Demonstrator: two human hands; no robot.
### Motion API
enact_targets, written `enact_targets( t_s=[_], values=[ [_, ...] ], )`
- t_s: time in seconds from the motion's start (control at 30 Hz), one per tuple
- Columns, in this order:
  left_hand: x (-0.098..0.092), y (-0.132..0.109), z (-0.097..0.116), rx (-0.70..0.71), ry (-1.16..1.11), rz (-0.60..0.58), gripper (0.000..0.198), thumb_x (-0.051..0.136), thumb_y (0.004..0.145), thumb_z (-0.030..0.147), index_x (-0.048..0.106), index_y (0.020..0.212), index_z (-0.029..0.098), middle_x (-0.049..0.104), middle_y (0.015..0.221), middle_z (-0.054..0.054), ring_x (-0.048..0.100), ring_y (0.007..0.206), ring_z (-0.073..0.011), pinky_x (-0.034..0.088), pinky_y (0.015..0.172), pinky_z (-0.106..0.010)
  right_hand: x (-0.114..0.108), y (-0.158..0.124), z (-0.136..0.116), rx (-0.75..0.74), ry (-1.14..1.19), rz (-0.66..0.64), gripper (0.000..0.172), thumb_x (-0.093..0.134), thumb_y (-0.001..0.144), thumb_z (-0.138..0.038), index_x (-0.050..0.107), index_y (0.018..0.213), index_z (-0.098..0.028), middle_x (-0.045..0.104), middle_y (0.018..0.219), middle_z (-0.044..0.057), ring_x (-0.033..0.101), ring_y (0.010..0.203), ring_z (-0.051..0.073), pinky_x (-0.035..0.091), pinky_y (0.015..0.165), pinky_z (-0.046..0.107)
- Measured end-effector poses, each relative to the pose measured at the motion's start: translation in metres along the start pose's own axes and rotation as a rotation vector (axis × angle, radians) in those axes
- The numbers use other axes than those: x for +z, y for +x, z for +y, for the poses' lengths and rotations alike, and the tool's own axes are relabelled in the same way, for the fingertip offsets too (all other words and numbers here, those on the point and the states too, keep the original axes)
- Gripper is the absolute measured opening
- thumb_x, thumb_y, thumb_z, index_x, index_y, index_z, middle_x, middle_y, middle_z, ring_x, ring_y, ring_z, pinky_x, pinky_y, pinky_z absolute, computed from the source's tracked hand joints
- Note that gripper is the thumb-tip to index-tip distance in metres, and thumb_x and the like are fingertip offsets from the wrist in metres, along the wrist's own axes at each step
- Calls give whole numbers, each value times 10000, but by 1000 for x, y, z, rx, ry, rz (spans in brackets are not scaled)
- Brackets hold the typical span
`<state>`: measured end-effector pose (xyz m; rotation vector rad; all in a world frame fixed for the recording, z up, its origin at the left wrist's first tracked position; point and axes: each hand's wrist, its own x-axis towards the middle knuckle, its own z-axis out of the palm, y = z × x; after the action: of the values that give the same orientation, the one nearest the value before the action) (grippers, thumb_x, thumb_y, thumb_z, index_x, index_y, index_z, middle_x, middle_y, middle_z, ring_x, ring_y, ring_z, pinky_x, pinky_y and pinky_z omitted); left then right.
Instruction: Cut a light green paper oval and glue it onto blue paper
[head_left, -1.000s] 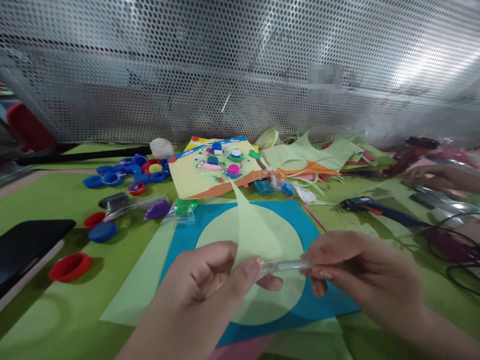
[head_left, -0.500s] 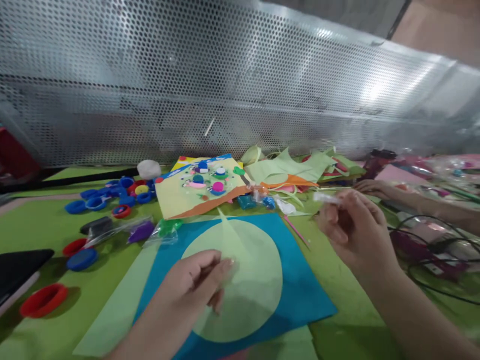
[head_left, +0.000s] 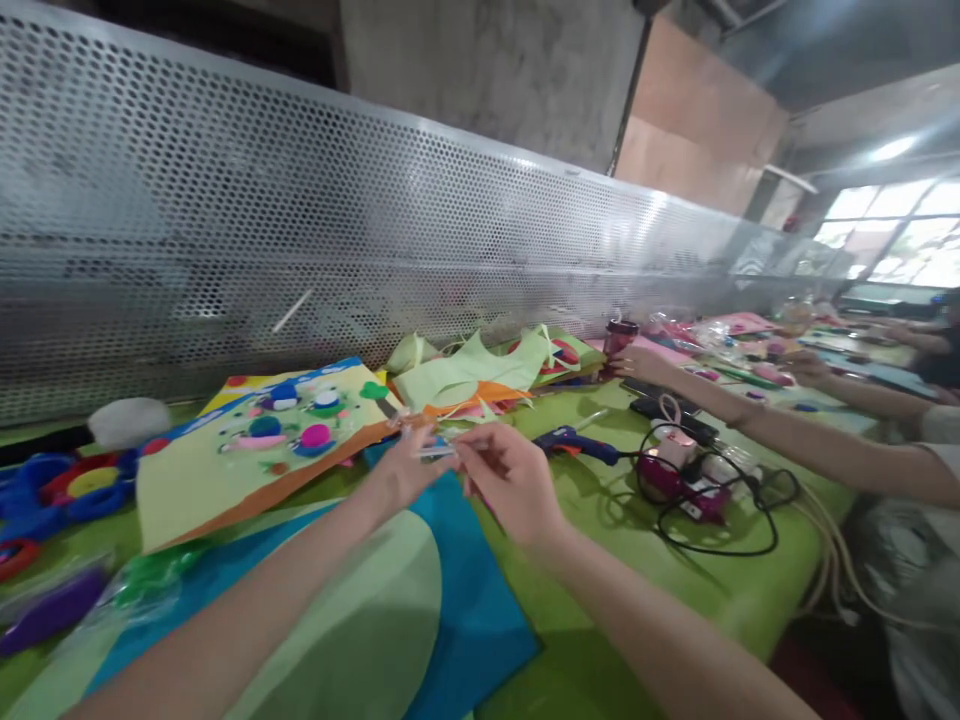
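My right hand [head_left: 510,480] pinches a small, clear whitish strip [head_left: 438,452] between thumb and fingertips, above the far edge of the blue sheet. My left hand [head_left: 401,468] meets it from the left, its fingers closed about the strip's other end; their exact grip is blurred. Beneath my forearms lies the blue sheet [head_left: 480,610] with a large pale green round piece [head_left: 375,610] on it. Just beyond my left hand is a cream craft panel [head_left: 217,455] decorated with coloured felt pieces and caps.
A blue glue gun [head_left: 577,443] lies to the right, near a tangled black cable [head_left: 712,550]. Pale green offcuts [head_left: 472,365] lie against the perforated metal screen [head_left: 360,230]. Blue and red rings [head_left: 60,490] are at left. Another person's arm [head_left: 720,405] reaches in from the right.
My view has swung right and up. My hands, apart before, have come together beyond the round piece, with the clear strip between them. The glue gun has come into view.
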<state>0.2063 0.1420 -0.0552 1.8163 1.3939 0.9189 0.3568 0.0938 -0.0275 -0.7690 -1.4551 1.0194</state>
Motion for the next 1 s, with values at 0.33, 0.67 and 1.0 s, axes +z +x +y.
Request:
enact_targets(
  t_s=[0.33, 0.67, 1.0],
  values=[
    [-51, -130, 4, 7, 388, 306, 229, 584, 690, 502, 629, 904, 432, 721, 874, 107, 688, 795, -230, 557, 671, -284, 14, -15, 2, 245, 92, -358, 98, 598, 765, -224, 533, 715, -170, 581, 594, -28, 515, 412, 64, 426, 403, 188],
    [-49, -169, -2, 153, 379, 407, 97, 560, 732, 429, 651, 761, 412, 738, 777, 107, 710, 653, -205, 540, 429, -178, 23, -31, 7, 328, 242, -555, 248, 679, 723, -358, 568, 754, -138, 626, 618, -19, 549, 414, 45, 435, 404, 164],
    [-53, -184, 10, 357, 455, 365, 72, 618, 771, 371, 621, 839, 346, 715, 832, 102, 678, 765, -71, 493, 718, -75, 24, -42, 3, 330, 377, -560, 134, 701, 732, -221, 608, 755, -128, 676, 634, 7, 587, 428, 58, 456, 412, 158]
  ],
)
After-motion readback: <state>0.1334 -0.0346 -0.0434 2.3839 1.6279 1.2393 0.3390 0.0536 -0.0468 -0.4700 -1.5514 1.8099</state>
